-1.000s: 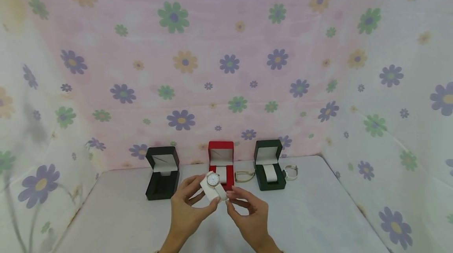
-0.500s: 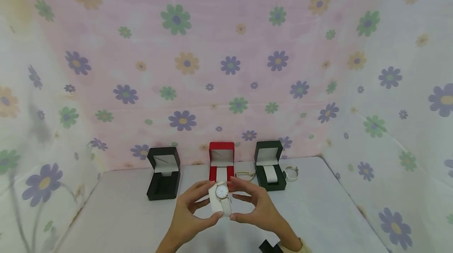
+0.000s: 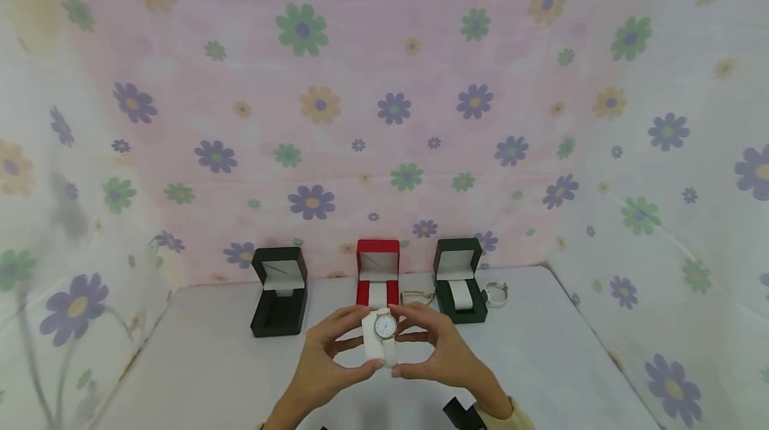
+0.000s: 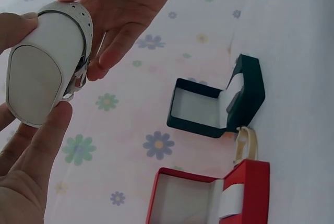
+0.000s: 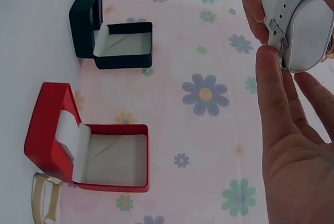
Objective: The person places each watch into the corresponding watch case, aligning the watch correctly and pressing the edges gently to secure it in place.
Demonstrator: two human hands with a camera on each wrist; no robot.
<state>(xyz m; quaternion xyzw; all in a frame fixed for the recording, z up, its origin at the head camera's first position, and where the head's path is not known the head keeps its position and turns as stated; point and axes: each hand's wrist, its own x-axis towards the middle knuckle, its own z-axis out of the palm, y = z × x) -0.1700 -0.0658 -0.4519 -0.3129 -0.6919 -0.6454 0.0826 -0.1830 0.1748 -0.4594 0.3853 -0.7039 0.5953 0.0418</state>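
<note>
A white-strapped wristwatch (image 3: 385,326) with a pale round dial sits wrapped round a white watch cushion (image 3: 370,342), held up above the front of the table. My left hand (image 3: 324,360) grips the cushion's left end between thumb and fingers. From the other side, my right hand (image 3: 443,351) holds the strap side, thumb below and fingers above. In the left wrist view the cushion's flat end (image 4: 34,85) faces the camera. The metal buckle (image 5: 278,31) hangs at the strap's underside in the right wrist view, near the fingertips.
Behind the hands stand three boxes with raised lids: a black box (image 3: 280,318), a red box (image 3: 378,246) and a dark green box (image 3: 443,303). White cushions show in the red and green ones. A gold-toned watch (image 3: 417,294) and a white watch (image 3: 496,294) lie beside them.
The watch and cushion have moved slightly right and turned from tilted to nearly upright. My right hand has shifted from the strap's lower end to span its right side.
</note>
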